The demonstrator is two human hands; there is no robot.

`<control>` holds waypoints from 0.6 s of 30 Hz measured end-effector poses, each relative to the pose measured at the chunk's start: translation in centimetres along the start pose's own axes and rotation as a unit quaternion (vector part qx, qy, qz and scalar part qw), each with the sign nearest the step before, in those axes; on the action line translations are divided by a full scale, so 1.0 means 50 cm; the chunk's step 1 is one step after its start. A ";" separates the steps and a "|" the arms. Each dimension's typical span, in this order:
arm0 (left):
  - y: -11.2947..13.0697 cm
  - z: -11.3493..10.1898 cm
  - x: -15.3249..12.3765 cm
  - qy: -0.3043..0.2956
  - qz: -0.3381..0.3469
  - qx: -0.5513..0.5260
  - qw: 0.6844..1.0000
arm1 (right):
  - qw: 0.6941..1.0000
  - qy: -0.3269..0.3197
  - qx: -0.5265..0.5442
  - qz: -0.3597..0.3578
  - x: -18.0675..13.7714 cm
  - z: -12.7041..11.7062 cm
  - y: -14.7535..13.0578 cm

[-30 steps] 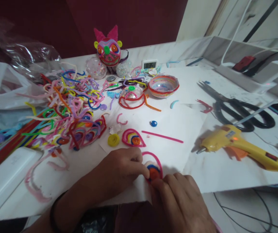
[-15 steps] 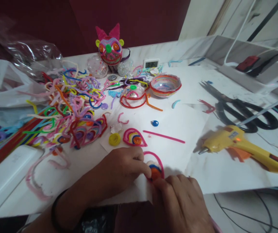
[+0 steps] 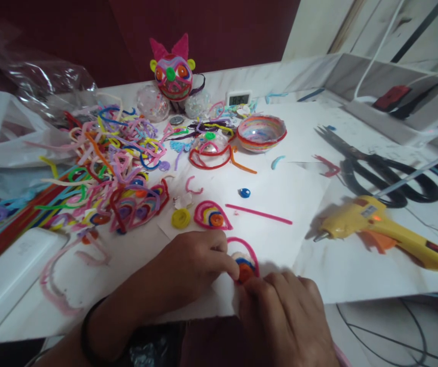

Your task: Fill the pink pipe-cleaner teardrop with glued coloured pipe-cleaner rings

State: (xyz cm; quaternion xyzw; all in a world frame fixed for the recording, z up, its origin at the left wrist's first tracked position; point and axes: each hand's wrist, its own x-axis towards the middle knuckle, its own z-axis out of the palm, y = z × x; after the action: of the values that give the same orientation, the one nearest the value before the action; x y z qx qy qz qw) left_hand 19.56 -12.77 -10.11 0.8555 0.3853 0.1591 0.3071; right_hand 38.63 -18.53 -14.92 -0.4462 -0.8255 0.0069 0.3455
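Note:
Near the front edge of the paper, my left hand (image 3: 203, 262) pinches the left side of a pipe-cleaner eye (image 3: 246, 270) with an orange centre, a blue band and a pink outer loop. My right hand (image 3: 289, 316) is closed at the eye's lower right, its fingertips pressed on it and partly hidden. Just beyond lies a similar pipe-cleaner eye (image 3: 213, 215) in pink, yellow and blue. A yellow coil (image 3: 180, 218) sits left of that eye, and a straight pink pipe cleaner (image 3: 259, 214) lies to its right.
A yellow glue gun (image 3: 375, 221) and black scissors (image 3: 379, 165) lie at the right. Tangled pipe cleaners (image 3: 123, 148) heap up at the left beside a white box (image 3: 16, 280). Behind stand a striped bowl (image 3: 261, 133) and a decorated head figure (image 3: 173, 76).
My right hand has shifted slightly up along the eye's lower edge. My left hand keeps its pinch in nearly the same place.

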 end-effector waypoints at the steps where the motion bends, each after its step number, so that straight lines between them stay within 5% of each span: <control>1: 0.000 0.000 0.000 -0.001 0.000 0.000 1.000 | 1.000 0.003 0.002 -0.002 0.003 -0.001 0.000; 13: -0.004 0.002 0.001 -0.007 -0.001 0.002 1.000 | 0.998 -0.037 0.033 0.049 0.044 -0.020 0.021; 18: -0.007 0.004 0.001 0.006 -0.001 -0.013 1.000 | 0.989 -0.118 0.074 0.042 0.071 -0.036 0.028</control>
State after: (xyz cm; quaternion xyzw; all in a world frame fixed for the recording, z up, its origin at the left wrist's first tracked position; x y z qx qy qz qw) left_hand 19.51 -12.65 -10.48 0.8502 0.3855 0.1692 0.3161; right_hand 39.40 -15.58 -11.98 -0.4493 -0.8385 0.1352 0.2771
